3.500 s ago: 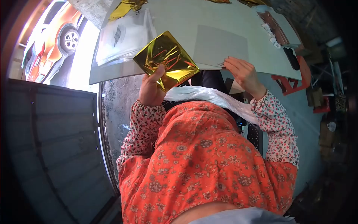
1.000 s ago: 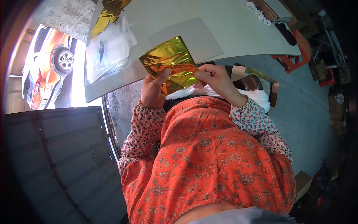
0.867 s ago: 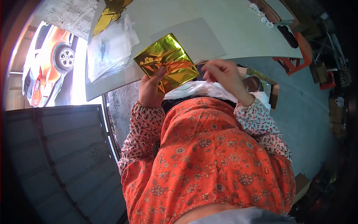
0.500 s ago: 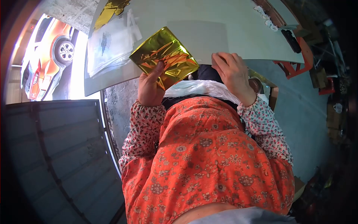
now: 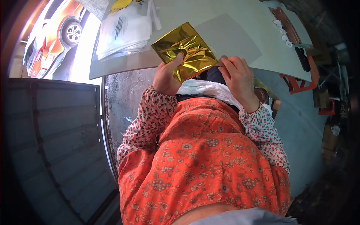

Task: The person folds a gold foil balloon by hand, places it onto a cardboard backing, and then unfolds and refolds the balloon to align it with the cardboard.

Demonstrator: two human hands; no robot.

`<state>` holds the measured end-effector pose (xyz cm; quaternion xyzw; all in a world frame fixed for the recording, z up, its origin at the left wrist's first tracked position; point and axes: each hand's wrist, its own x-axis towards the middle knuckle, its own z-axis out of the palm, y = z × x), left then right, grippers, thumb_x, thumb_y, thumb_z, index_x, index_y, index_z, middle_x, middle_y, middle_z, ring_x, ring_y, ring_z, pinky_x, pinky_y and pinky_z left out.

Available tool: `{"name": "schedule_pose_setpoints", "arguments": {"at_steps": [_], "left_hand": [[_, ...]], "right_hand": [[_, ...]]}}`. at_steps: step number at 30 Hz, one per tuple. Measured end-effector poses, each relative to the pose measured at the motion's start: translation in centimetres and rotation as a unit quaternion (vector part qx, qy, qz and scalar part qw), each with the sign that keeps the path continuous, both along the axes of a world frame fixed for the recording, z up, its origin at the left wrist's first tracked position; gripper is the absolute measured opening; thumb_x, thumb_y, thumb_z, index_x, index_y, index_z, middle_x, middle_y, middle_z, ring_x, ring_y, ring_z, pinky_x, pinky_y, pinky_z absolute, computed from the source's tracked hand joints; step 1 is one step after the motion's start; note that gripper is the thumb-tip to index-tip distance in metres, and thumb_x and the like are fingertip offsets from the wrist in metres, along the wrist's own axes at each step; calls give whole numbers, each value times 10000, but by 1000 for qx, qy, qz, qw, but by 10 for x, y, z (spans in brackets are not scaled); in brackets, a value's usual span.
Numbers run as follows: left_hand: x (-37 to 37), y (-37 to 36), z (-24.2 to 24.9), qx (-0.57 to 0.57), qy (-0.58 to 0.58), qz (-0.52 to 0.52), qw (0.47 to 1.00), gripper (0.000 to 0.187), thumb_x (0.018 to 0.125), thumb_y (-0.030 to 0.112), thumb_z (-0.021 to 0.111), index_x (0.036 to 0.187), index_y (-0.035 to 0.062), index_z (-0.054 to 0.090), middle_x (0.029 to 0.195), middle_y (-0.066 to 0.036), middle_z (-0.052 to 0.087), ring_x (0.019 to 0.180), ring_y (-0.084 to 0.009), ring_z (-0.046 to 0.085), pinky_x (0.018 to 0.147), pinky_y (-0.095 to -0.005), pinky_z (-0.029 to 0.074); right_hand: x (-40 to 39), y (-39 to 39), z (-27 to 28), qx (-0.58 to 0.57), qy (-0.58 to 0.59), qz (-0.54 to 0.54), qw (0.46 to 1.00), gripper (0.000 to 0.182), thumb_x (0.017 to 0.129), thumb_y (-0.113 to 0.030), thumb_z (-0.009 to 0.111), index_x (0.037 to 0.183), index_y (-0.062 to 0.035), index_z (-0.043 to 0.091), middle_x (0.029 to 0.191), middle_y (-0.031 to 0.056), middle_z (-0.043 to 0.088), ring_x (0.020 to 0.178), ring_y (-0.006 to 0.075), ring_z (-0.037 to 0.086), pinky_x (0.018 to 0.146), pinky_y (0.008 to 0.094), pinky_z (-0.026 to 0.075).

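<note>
My left hand (image 5: 168,77) grips a square of shiny gold foil (image 5: 193,48), thumb pressed on its creased face and fingers underneath. The foil is tilted above the table's near edge, wrinkled around the thumb. At the foil's right corner, the bunched fingertips of my right hand (image 5: 238,77) meet it in a pinch. Behind both hands, a thin grey rectangular sheet (image 5: 234,35) lies at an angle on the tabletop. A bundle of white strands (image 5: 204,88) sits across my lap, below the foil.
Clear plastic sheets or bags (image 5: 123,35) are stacked on the table (image 5: 180,13) at left, with more yellow foil (image 5: 120,4) behind. A black object (image 5: 302,59) lies near the right edge. An orange frame (image 5: 298,84) stands below it. A ribbed metal panel (image 5: 67,142) is at left.
The gold foil and my left hand have shifted right in view, up to my right fingertips, which were apart from it before. The grey sheet now appears turned. The whole view has shifted slightly.
</note>
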<state>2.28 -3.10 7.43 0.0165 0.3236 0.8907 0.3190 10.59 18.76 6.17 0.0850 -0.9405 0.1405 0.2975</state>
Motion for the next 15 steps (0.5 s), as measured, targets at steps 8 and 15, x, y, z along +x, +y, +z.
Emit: {"name": "schedule_pose_setpoints", "arguments": {"at_steps": [8, 15], "left_hand": [[-3, 8, 0, -7, -20, 11, 1000, 394, 1026, 125, 499, 1377, -39, 427, 1326, -208, 556, 1169, -349, 612, 939, -497, 560], [-3, 9, 2, -38, 12, 12, 999, 381, 1023, 122, 501, 1360, -48, 447, 1316, -208, 568, 1158, -344, 619, 936, -481, 565]], "right_hand": [[-1, 1, 10, 28, -16, -5, 999, 312, 789, -113, 749, 1079, -48, 653, 948, 43, 566, 877, 226, 587, 704, 356, 527], [-2, -6, 7, 12, -12, 3, 1000, 245, 795, -49, 701, 1032, -9, 656, 956, 72, 560, 898, 239, 595, 732, 348, 534]]}}
